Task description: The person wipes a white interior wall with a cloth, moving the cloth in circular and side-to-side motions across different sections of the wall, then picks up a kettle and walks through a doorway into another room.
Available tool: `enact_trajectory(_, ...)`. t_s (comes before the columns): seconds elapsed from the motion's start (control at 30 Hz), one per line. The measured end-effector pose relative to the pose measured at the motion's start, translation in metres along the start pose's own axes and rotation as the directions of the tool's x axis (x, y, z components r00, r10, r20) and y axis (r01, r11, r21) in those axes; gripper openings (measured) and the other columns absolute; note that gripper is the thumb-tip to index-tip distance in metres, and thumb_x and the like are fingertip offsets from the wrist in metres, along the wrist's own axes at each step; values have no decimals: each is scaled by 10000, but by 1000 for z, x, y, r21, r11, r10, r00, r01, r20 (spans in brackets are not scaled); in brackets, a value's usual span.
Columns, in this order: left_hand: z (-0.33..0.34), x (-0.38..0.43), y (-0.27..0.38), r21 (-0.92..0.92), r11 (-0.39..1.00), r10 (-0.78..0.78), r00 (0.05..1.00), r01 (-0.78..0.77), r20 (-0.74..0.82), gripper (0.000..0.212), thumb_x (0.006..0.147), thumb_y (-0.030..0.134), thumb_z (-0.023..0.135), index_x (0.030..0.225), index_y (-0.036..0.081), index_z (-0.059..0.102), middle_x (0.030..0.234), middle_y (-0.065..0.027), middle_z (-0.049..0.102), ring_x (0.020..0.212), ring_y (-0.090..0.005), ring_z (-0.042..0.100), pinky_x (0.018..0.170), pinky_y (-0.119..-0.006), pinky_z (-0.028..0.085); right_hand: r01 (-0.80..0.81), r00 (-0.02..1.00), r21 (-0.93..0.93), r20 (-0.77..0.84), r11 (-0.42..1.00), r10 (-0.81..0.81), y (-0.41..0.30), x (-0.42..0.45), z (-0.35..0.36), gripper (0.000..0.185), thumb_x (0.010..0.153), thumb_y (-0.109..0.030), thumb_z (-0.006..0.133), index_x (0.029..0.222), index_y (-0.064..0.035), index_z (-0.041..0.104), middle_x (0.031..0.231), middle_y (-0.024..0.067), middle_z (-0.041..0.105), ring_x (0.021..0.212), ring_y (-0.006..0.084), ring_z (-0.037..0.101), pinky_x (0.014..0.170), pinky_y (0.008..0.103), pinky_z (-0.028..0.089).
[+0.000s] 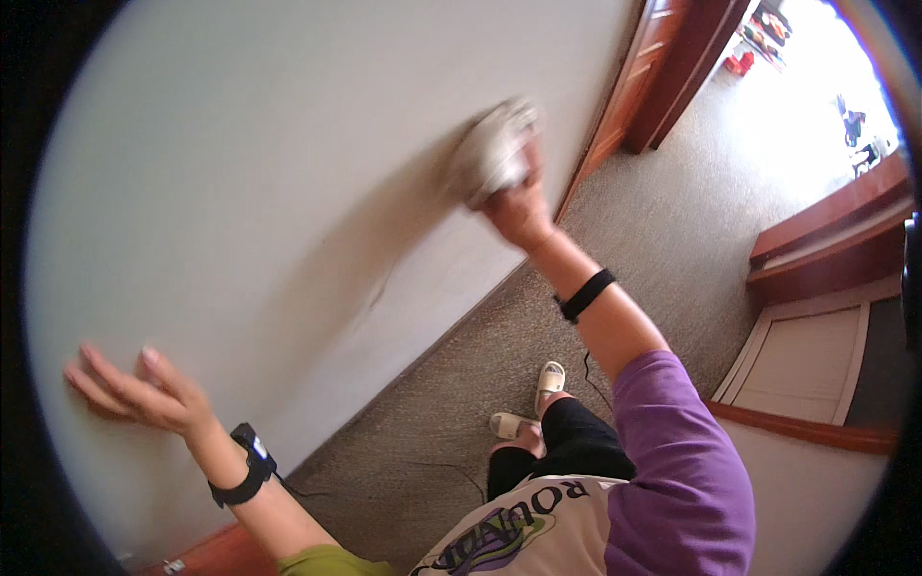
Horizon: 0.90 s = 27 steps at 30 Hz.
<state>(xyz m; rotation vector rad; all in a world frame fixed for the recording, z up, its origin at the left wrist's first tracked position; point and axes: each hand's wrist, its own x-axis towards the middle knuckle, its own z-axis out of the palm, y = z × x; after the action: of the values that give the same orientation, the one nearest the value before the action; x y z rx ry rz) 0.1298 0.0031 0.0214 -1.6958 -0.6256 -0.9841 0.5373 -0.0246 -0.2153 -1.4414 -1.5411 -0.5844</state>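
A bunched, off-white cloth is held in my right hand, blurred, against or close to a pale painted wall. The cloth casts a long shadow down the wall, where a thin dark crack or mark shows below it. At the lower left, my left hand is at the wall with its fingers spread and holds nothing; whether the palm touches the wall is hard to tell. Both forearms wear black straps, and the left strap carries a small black device with a cable.
Speckled floor runs along the wall's foot, with thin black cables on it. A reddish-brown wooden door and its frame stand at the upper right. A wooden-framed opening and a white-framed panel are at the right. Red items lie beyond the doorway.
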Motion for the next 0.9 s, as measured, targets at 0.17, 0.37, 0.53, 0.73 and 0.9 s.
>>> enact_trajectory(0.17,17,-33,55,-38,998,-46,999,47,27,536,930,346,418,1356,22,401,1448,-197,284,1330,-348,277,1073,-478,177,-293,827,327,-384,899,409,82,72,-50,778,729,-42,507,1427,-32,163,1372,243,275,1258,393,291,1088,451,201)
enact_trajectory(0.37,37,-65,97,-43,999,-3,1000,1,-27,572,916,309,413,1367,-34,333,1433,-215,310,1320,-353,300,1088,-473,171,80,959,611,-262,787,106,-4,122,-54,674,740,-116,614,1363,-56,366,1291,219,415,1220,359,373,1025,482,315)
enact_trajectory(0.53,27,-99,117,-252,967,-72,983,28,-168,636,928,392,353,1390,-37,266,1420,-212,334,1309,-363,312,1076,-462,215,565,772,21,-367,825,-519,-115,33,17,500,761,-329,628,1238,-196,556,1352,95,433,1282,313,339,1081,585,143)
enact_trajectory(0.73,40,-181,165,-118,987,-118,989,107,-92,580,907,404,352,1364,48,376,1400,-158,395,1289,-333,371,1043,-529,193,827,541,146,61,544,-839,-84,-166,113,515,822,-508,555,1296,-318,496,1418,-56,325,1361,199,203,1135,494,164)
enact_trajectory(0.9,39,-214,186,80,992,-104,994,102,19,501,916,384,370,1348,140,435,1410,-115,392,1292,-306,373,1037,-526,225,900,408,81,197,429,-892,25,-236,147,502,808,-414,596,1286,-292,504,1392,-9,371,1325,244,293,1135,509,157)
